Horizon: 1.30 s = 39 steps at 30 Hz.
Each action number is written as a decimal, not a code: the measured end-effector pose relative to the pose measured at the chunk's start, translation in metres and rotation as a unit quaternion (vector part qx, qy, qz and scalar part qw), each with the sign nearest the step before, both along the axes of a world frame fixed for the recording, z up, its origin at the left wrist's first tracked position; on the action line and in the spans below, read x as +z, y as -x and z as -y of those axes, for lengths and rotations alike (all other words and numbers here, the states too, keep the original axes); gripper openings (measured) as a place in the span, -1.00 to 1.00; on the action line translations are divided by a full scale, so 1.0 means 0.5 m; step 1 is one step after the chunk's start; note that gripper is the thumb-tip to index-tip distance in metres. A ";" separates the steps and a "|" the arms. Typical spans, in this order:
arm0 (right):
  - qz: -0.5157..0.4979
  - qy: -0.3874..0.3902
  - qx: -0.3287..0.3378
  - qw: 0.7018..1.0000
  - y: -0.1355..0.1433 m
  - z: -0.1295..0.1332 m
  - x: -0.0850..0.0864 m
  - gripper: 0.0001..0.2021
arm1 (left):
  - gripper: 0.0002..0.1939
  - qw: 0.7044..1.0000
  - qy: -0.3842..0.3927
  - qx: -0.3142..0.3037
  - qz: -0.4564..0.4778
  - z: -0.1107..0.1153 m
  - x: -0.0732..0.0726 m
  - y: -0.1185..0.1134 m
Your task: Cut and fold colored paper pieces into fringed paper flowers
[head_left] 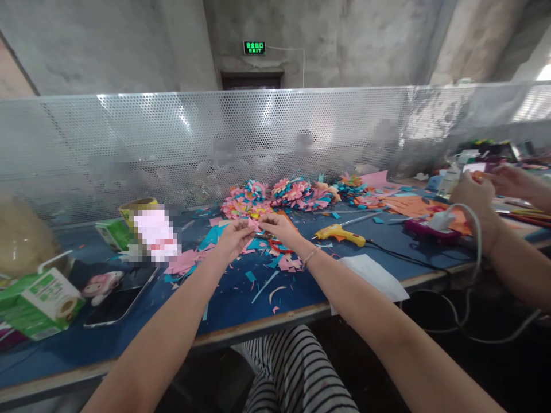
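Both my hands meet over the middle of the blue table. Between the fingertips of my left hand (pixel 236 237) is a small pink paper piece (pixel 253 223), pinched. My right hand (pixel 279 225) touches the same piece from the other side, its fingers bent together. Under and around them lie pink and blue paper scraps (pixel 189 261). Red-handled scissors (pixel 279 246) seem to rest just below my right hand, partly covered. Behind the hands stand layered pink and blue paper flowers (pixel 245 201). A yellow glue gun (pixel 340 233) lies to the right.
A perforated metal screen (pixel 258 143) runs along the back. At left are a phone (pixel 155 232) propped on a tape roll, a flat dark phone (pixel 114 307) and a green carton (pixel 41 301). On the right are white paper (pixel 374 275), a purple power strip (pixel 430 229) and another person's hands (pixel 473 192).
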State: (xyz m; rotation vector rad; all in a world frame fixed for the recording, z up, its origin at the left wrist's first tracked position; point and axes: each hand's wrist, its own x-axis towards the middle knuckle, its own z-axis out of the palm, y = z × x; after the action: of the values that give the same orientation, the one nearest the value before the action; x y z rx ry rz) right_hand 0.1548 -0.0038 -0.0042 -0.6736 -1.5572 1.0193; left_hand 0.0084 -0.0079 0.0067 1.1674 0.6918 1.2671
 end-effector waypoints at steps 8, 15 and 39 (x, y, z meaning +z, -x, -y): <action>-0.017 0.013 0.012 1.000 0.001 0.000 -0.003 -0.81 | -0.77 1.000 -0.004 -0.003 -0.009 0.002 0.000 -0.001; -0.014 0.010 0.011 1.000 0.002 0.001 -0.002 -0.81 | -0.76 1.000 -0.004 -0.004 -0.010 -0.001 -0.001 -0.001; 0.011 -0.008 -0.001 1.000 -0.002 0.007 0.005 -0.85 | -0.71 0.999 -0.031 0.003 -0.028 -0.012 -0.010 0.003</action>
State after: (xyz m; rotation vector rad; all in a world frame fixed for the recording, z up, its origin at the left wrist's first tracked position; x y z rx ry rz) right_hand 0.1559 -0.0073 -0.0020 -0.6782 -1.5820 1.0004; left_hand 0.0068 -0.0021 0.0018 1.2566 0.7021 1.2716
